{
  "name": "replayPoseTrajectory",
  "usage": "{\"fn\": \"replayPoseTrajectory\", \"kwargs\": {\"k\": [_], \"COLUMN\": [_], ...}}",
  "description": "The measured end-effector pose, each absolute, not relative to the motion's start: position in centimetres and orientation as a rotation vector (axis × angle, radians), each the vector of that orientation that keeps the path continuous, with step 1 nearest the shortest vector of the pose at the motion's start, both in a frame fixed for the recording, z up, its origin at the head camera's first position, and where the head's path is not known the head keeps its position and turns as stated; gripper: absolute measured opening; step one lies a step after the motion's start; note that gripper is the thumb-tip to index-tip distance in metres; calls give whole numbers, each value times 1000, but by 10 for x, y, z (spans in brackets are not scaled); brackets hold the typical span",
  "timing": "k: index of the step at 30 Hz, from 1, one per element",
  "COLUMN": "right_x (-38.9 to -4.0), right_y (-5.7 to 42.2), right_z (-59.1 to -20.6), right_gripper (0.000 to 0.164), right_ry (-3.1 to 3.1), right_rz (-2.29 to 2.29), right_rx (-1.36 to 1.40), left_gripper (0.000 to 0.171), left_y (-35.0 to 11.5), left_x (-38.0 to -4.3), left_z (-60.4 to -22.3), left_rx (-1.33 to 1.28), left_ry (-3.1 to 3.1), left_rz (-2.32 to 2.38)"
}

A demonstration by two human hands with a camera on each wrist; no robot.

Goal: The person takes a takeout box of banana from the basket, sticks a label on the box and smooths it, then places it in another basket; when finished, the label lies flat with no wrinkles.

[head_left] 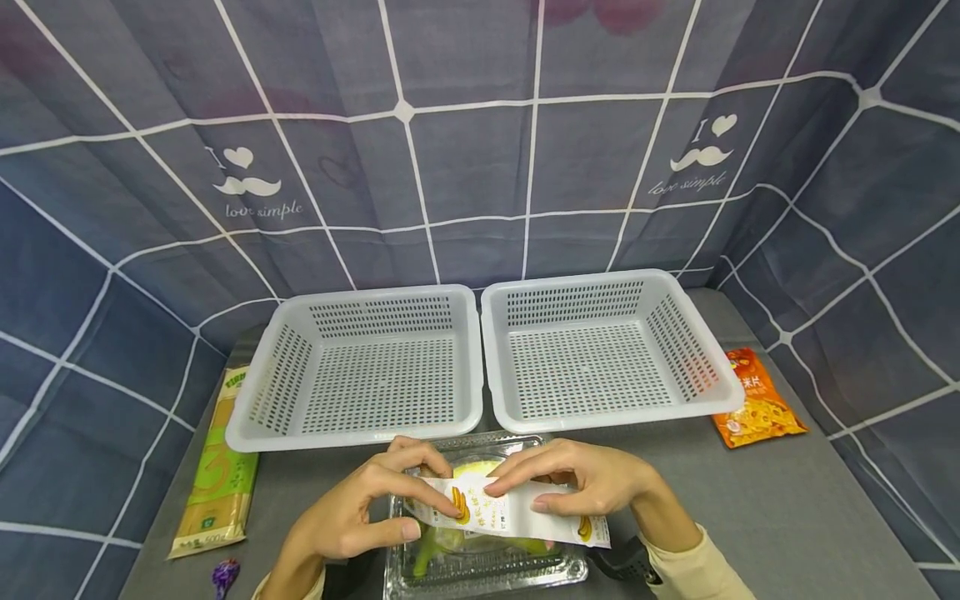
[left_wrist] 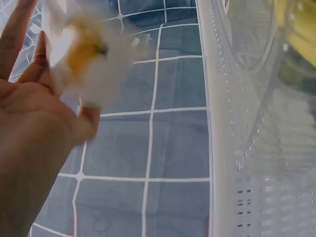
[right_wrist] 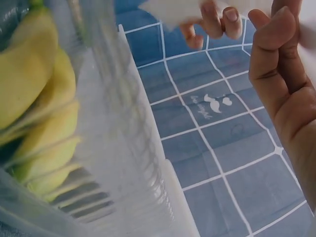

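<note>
A clear plastic clamshell box (head_left: 555,575) lies in front of me, with bananas (right_wrist: 61,118) showing through its wall in the right wrist view. Across its lid runs a white paper label strip (head_left: 517,518) printed with bananas, its right end sticking out past the box. My left hand (head_left: 360,504) touches the strip's left part with an extended index finger, thumb held apart. On the strip's middle, my right hand (head_left: 577,479) has its index fingertip and thumb, the other fingers curled at the upper edge. The strip is blurred in the left wrist view.
Two white perforated baskets (head_left: 468,375) (head_left: 495,375) stand side by side behind the box. At the left lie a noodle pack (head_left: 217,475) and a purple-wrapped lollipop (head_left: 224,573). An orange snack bag (head_left: 757,400) lies at the right. Checked cloth (head_left: 480,183) surrounds the grey table.
</note>
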State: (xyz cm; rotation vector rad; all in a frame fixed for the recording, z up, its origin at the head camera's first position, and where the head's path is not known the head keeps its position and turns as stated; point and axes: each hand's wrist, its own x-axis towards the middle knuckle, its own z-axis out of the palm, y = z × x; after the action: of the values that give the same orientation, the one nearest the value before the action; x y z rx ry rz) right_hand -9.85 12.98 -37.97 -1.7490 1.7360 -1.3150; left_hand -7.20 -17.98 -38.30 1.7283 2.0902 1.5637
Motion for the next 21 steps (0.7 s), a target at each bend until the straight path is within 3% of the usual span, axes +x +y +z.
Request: {"fn": "replayPoseTrajectory", "kwargs": {"k": [9, 16, 21], "right_x": [-102, -104, -107], "right_y": [139, 148, 156], "right_z": [-382, -387, -392], "right_gripper": [53, 67, 74], "right_ry": [1547, 1450, 1409], "right_rz": [-1515, -1526, -1540], "right_rx": [-1423, -1481, -1534], "left_gripper": [42, 43, 41], "left_y": [-195, -213, -230], "left_x": [-70, -62, -40], "left_z": [-380, -392, -414], "left_rx": [1618, 1636, 1371], "left_ry": [1955, 1864, 1645], "left_rz": [1625, 1603, 1646]}}
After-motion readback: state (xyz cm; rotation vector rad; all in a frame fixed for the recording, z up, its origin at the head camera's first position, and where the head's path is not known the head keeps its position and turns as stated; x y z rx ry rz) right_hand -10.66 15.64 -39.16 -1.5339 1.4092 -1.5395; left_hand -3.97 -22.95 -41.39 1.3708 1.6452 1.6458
